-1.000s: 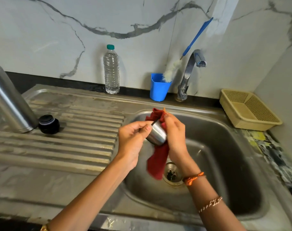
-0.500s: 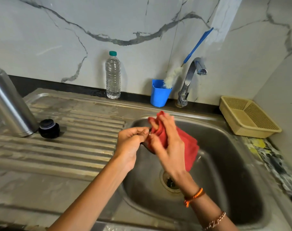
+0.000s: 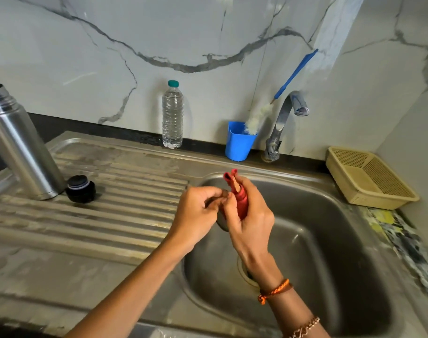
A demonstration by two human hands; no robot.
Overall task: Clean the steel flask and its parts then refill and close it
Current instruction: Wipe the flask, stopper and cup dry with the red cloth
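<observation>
gripping red cloth (image 3: 241,206), right hand (image 3: 249,223); no legible writing.

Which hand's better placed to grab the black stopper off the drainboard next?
Left, probably. The left hand is nearer the round black plastic stopper on the ribbed steel drainboard; the right hand grips the bunched red cloth over the basin.

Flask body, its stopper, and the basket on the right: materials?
Flask: brushed steel by its look, with grey sheen and streaked reflections. Stopper: probably black plastic, matte, with a pale ring. Basket: likely moulded plastic, beige, with perforated mesh walls.
</observation>
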